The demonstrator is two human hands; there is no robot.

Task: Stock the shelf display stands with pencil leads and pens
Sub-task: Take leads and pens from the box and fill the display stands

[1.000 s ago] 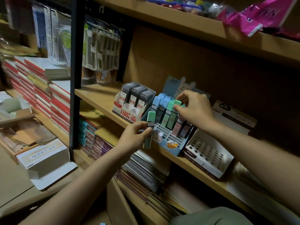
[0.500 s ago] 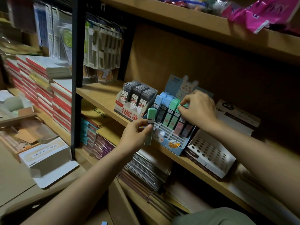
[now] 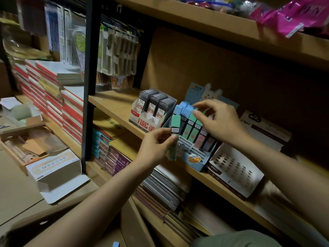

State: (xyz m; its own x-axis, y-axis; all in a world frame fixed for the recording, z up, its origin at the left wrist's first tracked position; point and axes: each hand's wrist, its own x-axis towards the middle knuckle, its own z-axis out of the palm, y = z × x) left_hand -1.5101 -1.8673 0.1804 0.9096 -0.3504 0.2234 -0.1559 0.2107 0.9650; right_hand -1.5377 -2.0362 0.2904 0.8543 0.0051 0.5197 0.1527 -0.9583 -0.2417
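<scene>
At far left, stacked red-and-white notebooks (image 3: 53,97) stand beside an open white cardboard box (image 3: 55,168) that lies below them. A black metal upright (image 3: 88,68) separates this area from the tan wooden shelf (image 3: 114,106). On the shelf, a white-and-red cardboard display stand (image 3: 142,120) holds three rows of grey pencil-lead cases (image 3: 154,102), all upright. Just in front of the shelf edge, the left hand (image 3: 156,145) holds a mint-green rectangular pencil-lead case (image 3: 174,138); the grip is clamped on this case, thumb and fingers pinching its middle, the case nearly upright and clear of any slot. Directly behind it, the light-blue cardboard display stand with a rabbit header (image 3: 194,159) carries blue, green and pink lead cases in its rear slots, while its front slots show as white dividers. The right hand (image 3: 220,122) hovers over the green cases in that stand, its grip apart, with fingers loosely spread and the fingertips (image 3: 195,114) at the case tops. Further right, a white perforated cardboard pen stand (image 3: 235,172) rests on the same shelf, just beside the blue stand.
</scene>
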